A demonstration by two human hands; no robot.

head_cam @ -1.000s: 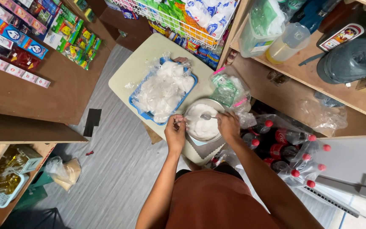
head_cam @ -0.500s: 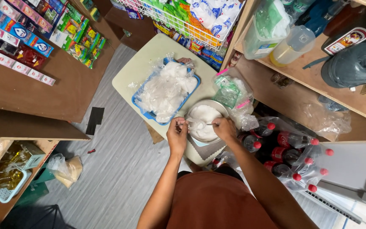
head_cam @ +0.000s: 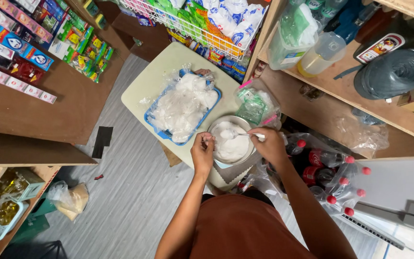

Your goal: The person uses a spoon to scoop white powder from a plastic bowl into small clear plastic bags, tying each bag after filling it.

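A round metal bowl of white powder (head_cam: 231, 140) sits on the pale oval table (head_cam: 154, 79), just beside a blue tray heaped with clear filled bags (head_cam: 182, 106). The right hand (head_cam: 270, 145) pinches a metal spoon (head_cam: 245, 135) over the powder; the left hand (head_cam: 202, 152), fingers curled at the rim, has shifted slightly nearer the bowl. Red-capped bottles (head_cam: 329, 180) crowd the floor at the right.

The powder (head_cam: 231, 144) in the bowl (head_cam: 215, 125) is white; the bowl is silver-grey. The spoon (head_cam: 250, 135) is metallic silver. The basket (head_cam: 155, 125) is blue and holds clear bags (head_cam: 183, 103) of white contents. The table (head_cam: 161, 67) is pale cream. The shirt (head_cam: 245, 230) is rust brown. The floor (head_cam: 125, 192) is grey with a fine streaked pattern. The bottles (head_cam: 331, 177) are dark with red caps. The wire rack (head_cam: 178, 24) is white. The shelves (head_cam: 322, 105) are brown wood.
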